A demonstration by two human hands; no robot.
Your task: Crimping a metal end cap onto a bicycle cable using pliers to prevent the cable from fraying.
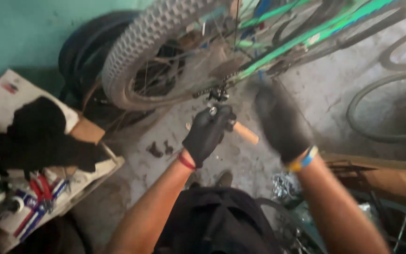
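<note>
The gloved left hand grips a wooden-handled tool just below the bike's rear derailleur; the gloved right hand (blurred, grip unclear) hovers beside. The tool may slip onto the chain.

Well left of the left hand we see a black cloth on cardboard, red pliers below, and stacked tyres behind.

a bicycle repair workshop: a knobby grey-tyred wheel on a green metal bicycle frame, spare black rubber tyres against the teal wall, stained grey concrete floor, red-handled pliers on cardboard.
</note>
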